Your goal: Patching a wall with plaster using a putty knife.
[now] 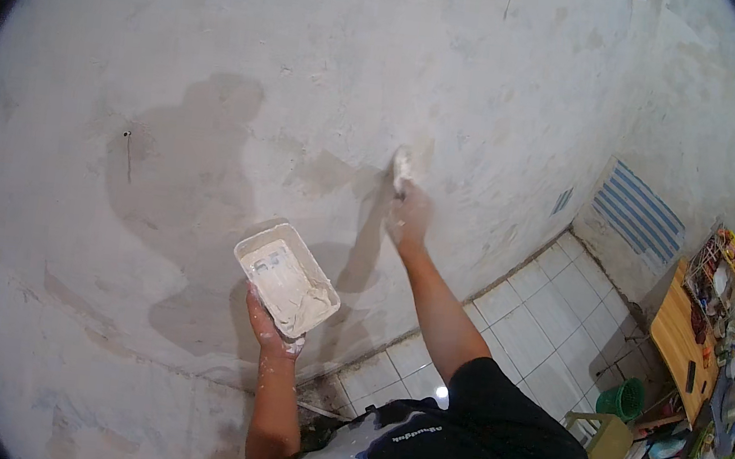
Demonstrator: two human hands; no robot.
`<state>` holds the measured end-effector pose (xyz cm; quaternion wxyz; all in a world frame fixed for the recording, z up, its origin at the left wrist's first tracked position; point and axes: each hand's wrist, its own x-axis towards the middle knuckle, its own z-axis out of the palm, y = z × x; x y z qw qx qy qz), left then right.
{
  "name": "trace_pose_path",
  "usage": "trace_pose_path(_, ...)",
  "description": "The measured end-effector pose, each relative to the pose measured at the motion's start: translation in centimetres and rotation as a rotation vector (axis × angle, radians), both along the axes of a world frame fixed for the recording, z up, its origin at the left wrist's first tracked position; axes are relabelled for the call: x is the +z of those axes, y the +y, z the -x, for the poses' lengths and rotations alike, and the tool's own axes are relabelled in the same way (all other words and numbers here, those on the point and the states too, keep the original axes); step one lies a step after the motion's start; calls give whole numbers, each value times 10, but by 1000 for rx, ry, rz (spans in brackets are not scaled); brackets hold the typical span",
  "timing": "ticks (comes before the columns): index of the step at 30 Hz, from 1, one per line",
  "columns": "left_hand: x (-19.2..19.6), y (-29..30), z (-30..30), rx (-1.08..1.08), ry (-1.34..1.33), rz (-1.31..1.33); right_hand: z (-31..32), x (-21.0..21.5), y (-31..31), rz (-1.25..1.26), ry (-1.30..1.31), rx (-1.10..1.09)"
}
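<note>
My left hand (pixel 270 325) grips a shallow rectangular white tub (pixel 331 282) from below and from its side. Pale putty (pixel 300 308) coats the inside of the tub and lies thickest toward its lower right end. White smears cover the fingers and wrist. Farther right and higher up, my right hand (pixel 409 216) is closed on a putty knife (pixel 402 168) caked in white. The knife's blade is at the wall (pixel 493 81), near damp-looking patches. Motion blurs this hand and the knife, so the blade's exact edge cannot be made out.
Thin nails or wires (pixel 127 143) stick out of the wall. White floor tiles (pixel 511 323) run along its foot. At the right stand a wooden table (pixel 679 342) crowded with goods, a green basket (pixel 623 399) and an olive stool (pixel 608 445). Blue striped sheeting (pixel 640 211) covers part of the far wall.
</note>
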<state>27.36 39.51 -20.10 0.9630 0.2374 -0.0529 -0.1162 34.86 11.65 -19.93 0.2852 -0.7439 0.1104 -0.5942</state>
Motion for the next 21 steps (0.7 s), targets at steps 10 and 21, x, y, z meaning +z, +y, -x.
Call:
trace_pose_path(10,-4,6,-15,-162,-31,70,22,-6,-7,-149,-35,311)
trace_pose_path(21,3,10,0,-67,5,19,11,61,22,-675,-34,147)
